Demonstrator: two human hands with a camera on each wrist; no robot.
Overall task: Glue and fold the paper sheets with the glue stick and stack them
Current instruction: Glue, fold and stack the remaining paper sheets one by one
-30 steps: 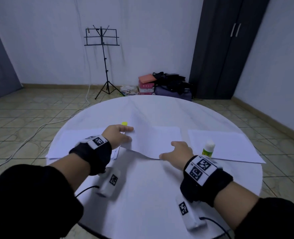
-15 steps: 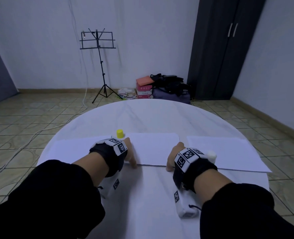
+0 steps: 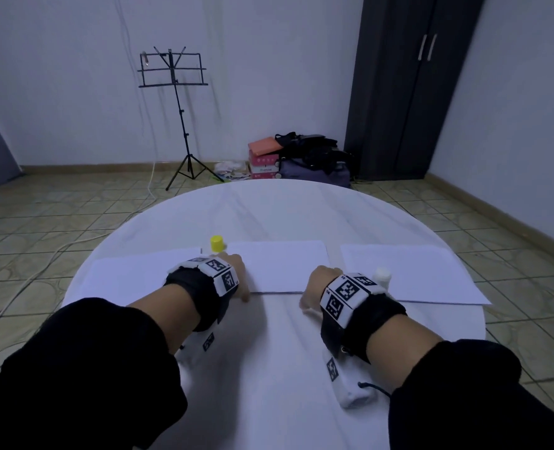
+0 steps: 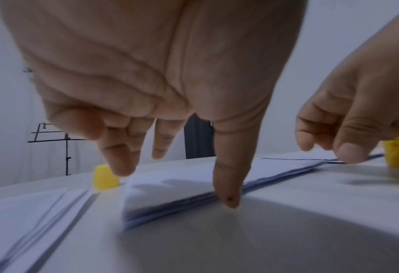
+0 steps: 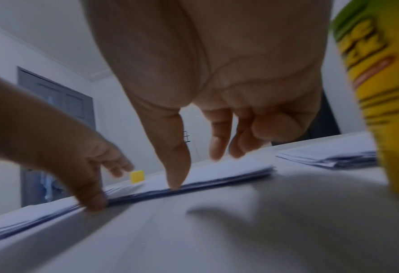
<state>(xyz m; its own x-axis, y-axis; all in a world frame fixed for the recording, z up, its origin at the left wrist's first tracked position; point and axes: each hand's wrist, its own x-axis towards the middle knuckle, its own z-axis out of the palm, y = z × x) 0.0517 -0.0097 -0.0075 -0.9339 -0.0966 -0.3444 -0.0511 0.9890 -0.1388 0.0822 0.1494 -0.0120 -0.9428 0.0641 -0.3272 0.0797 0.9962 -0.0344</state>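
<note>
A folded white sheet (image 3: 278, 266) lies flat in the middle of the round white table (image 3: 269, 368). My left hand (image 3: 238, 282) presses its near-left edge; in the left wrist view the thumb (image 4: 228, 197) bears on the fold (image 4: 182, 195) with straight fingers reaching over the sheet. My right hand (image 3: 313, 287) presses the near-right edge, thumb (image 5: 176, 177) on the fold (image 5: 217, 181). The uncapped glue stick (image 3: 382, 277) stands just right of my right wrist, seen close in the right wrist view as a yellow glue stick (image 5: 380, 92). Its yellow cap (image 3: 217, 244) sits behind my left hand.
A pile of flat sheets (image 3: 129, 280) lies left of the folded one, another pile (image 3: 408, 274) right of it. The near half of the table is bare cloth. On the floor behind stand a music stand (image 3: 175, 92), bags and boxes (image 3: 301, 157) and a dark wardrobe (image 3: 412, 86).
One second ago the sheet's near edge was raised and wavy under both hands. It now lies folded flat, and both hands have drawn back to its near edge and press it.
</note>
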